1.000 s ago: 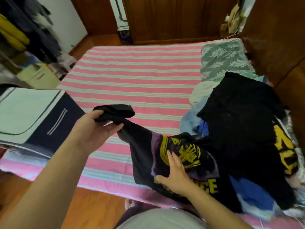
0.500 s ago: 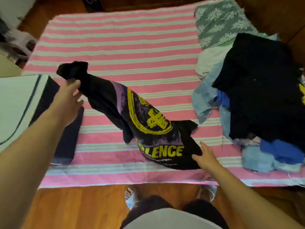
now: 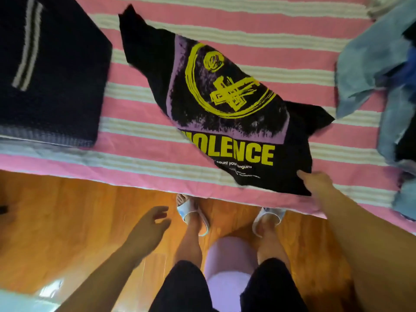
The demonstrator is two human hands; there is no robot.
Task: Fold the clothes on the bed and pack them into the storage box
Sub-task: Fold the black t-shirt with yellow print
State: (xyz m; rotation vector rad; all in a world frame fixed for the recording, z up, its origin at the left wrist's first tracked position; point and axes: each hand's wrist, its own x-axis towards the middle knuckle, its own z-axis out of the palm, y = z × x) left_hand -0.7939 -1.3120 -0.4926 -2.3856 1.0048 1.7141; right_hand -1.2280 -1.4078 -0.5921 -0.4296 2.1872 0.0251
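Our right hand (image 3: 316, 183) pinches the near hem of the tee (image 3: 225, 104) on the bed (image 3: 270, 52); left hand (image 3: 149, 224) hangs loose, holding nothing. It's soft, floppy cotton, so we'd grab corners.

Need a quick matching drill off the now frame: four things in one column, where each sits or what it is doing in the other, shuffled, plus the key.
Things
1. black T-shirt
2. left hand
3. right hand
4. storage box

Places or states
A. over the wooden floor, fingers spread, holding nothing
B. at the left of the bed, dark with two pale stripes
C. lying print-up on the striped bedsheet
D. at the near corner of the shirt, by the bed's edge

Pairs: 1-C, 2-A, 3-D, 4-B
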